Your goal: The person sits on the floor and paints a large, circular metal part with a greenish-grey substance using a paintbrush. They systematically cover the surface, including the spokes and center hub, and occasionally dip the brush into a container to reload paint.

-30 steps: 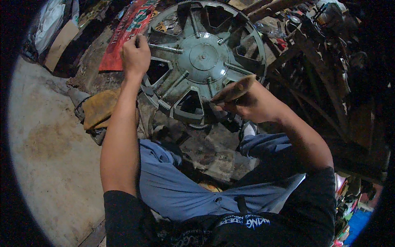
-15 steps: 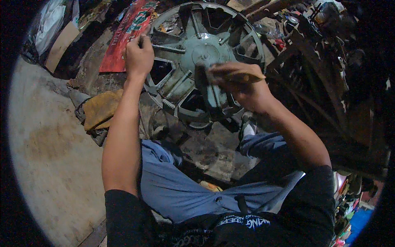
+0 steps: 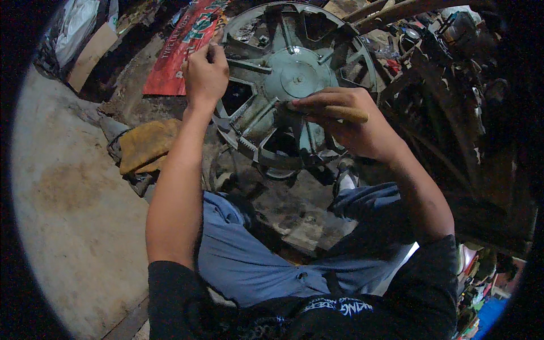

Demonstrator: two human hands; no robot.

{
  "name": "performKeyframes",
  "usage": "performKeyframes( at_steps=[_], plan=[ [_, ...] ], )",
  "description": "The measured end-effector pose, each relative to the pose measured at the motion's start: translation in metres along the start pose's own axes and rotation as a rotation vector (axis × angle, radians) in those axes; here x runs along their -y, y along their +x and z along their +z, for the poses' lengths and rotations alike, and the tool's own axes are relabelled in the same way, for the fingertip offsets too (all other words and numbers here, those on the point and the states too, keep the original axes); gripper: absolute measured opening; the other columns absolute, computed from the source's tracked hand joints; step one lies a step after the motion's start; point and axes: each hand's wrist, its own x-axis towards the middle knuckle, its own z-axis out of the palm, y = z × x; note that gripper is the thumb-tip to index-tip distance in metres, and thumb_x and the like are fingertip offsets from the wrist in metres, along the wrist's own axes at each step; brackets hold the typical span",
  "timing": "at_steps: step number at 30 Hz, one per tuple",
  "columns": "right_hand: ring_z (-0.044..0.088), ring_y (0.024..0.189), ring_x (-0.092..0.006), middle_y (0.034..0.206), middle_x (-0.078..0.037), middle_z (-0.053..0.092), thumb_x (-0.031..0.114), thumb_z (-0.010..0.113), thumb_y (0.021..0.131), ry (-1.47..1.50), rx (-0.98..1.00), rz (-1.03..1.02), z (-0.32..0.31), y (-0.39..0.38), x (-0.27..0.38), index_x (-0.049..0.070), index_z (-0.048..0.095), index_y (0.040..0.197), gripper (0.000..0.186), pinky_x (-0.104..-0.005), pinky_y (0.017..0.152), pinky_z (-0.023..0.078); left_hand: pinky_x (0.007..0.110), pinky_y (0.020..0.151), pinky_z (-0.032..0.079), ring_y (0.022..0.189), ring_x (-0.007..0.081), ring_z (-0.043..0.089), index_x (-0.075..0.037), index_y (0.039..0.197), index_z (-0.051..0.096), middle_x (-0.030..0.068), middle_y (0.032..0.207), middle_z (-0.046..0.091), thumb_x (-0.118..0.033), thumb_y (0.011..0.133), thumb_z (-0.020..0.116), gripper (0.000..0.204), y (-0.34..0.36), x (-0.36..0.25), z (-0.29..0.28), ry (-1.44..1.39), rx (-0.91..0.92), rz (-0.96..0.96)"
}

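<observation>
A large grey-green wheel cover with wide spokes and a round hub lies in front of me, dirty and glossy in places. At its left edge, my left hand is closed on the rim, fingers curled over it. My right hand is over the lower right spokes, closed around a wooden-handled tool. The handle's pale end sticks out beside the palm. Its dark working end, near the hub's lower edge, is mostly hidden by my fingers, so its kind is unclear.
A red printed sheet lies left of the wheel cover. Nearer are a crumpled mustard-yellow cloth and a pale board. Dark beams and piled scrap crowd the right. A blue item shows at lower right.
The wheel cover and my left hand appear farther right as the view shifts. My right hand and its tool, blurred before, are now sharper, with the tool's dark end less visible.
</observation>
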Motion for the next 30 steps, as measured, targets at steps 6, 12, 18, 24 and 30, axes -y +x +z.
performKeyframes(
  at_steps=[6, 12, 18, 24, 30],
  plan=[
    [0.068, 0.104, -0.0395, 0.107, -0.02, 0.072, 0.002, 0.07, 0.071, 0.036, 0.181, -0.101, 0.037, 0.018, 0.011, 0.003, 0.071, 0.11, 0.039, -0.0425, 0.093, 0.054, 0.051, 0.079, 0.052, 0.086, 0.0475, 0.067, 0.001, 0.093, 0.07, 0.0269, 0.084, 0.069, -0.03, 0.096, 0.05, 0.038, -0.003, -0.006, 0.006, -0.024, 0.004, -0.027],
    [0.072, 0.094, -0.0282, 0.102, -0.016, 0.074, -0.002, 0.067, 0.082, 0.158, 0.048, -0.08, 0.052, 0.017, -0.013, 0.0, 0.072, 0.104, 0.023, -0.0358, 0.084, 0.056, 0.047, 0.06, 0.046, 0.06, 0.0396, 0.062, 0.003, 0.084, 0.069, 0.0268, 0.072, 0.065, -0.03, 0.099, 0.05, 0.041, -0.001, 0.006, 0.016, -0.012, -0.084, 0.079],
    [0.063, 0.102, -0.0418, 0.103, -0.023, 0.068, 0.01, 0.068, 0.073, -0.089, 0.045, 0.192, 0.03, 0.015, -0.014, 0.004, 0.067, 0.109, 0.036, -0.0475, 0.088, 0.051, 0.047, 0.059, 0.044, 0.058, 0.0382, 0.06, 0.005, 0.081, 0.066, 0.027, 0.068, 0.062, -0.03, 0.099, 0.05, 0.042, -0.007, 0.009, 0.015, -0.03, -0.072, 0.061],
    [0.07, 0.092, -0.0284, 0.094, -0.018, 0.073, 0.006, 0.071, 0.081, 0.034, -0.026, 0.026, 0.063, 0.021, -0.001, 0.001, 0.071, 0.102, 0.022, -0.0371, 0.082, 0.055, 0.046, 0.059, 0.044, 0.059, 0.0387, 0.062, 0.005, 0.08, 0.066, 0.0262, 0.067, 0.062, -0.03, 0.098, 0.051, 0.042, -0.005, 0.012, 0.017, -0.017, -0.093, 0.096],
    [0.073, 0.084, -0.0219, 0.092, -0.015, 0.075, 0.004, 0.07, 0.086, 0.033, -0.036, 0.137, 0.051, 0.022, 0.003, 0.001, 0.074, 0.101, 0.016, -0.0329, 0.076, 0.056, 0.049, 0.08, 0.053, 0.087, 0.0452, 0.069, -0.002, 0.103, 0.073, 0.0266, 0.087, 0.07, -0.028, 0.093, 0.052, 0.036, -0.001, 0.014, 0.016, 0.035, 0.01, -0.039]
  ],
)
